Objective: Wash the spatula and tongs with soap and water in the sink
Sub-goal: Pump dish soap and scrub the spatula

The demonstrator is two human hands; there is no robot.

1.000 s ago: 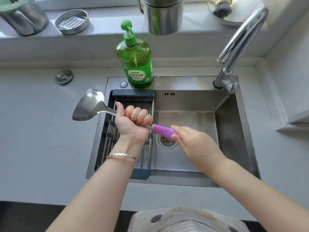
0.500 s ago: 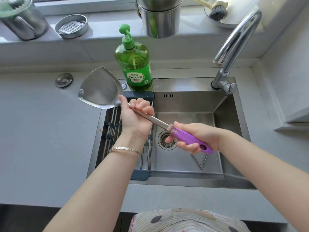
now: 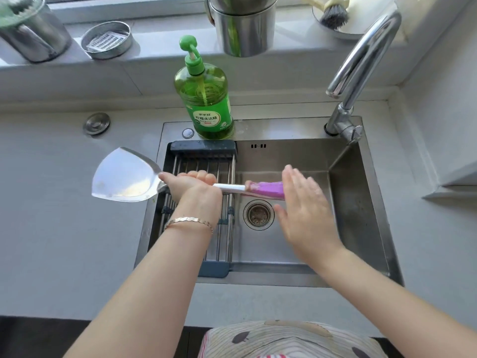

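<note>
Let go of the purple handle since half a second ago: right hand (image 3: pixel 307 210) now flat beside it, fingers straight and slightly apart, palm side turned toward the handle end, contact with it impossible to tell because of motion blur. Also swung lower and flatter than before: spatula (image 3: pixel 124 180), now lying nearly level across the left part of the sink (image 3: pixel 361 202), blade out over the grey counter (image 3: pixel 51 215) to the left, purple handle (image 3: pixel 265 189) pointing right above the basin. Clamped around the metal shaft just behind the blade: left hand (image 3: pixel 192 184), fingers curled tight in a fist, knuckles up, a thin bracelet (image 3: pixel 189 222) on the wrist. Directly under that fist, a dark-framed drying rack (image 3: pixel 206 156) with metal bars spanning the left side of the basin. Below the handle, the round drain (image 3: pixel 258 214). At the back rim, standing upright, a green soap bottle (image 3: pixel 205 96) with a pump top. At the right rear corner, a curved chrome faucet (image 3: pixel 361 63), spout reaching leftward, no water visible. Tongs not visible anywhere.
</note>
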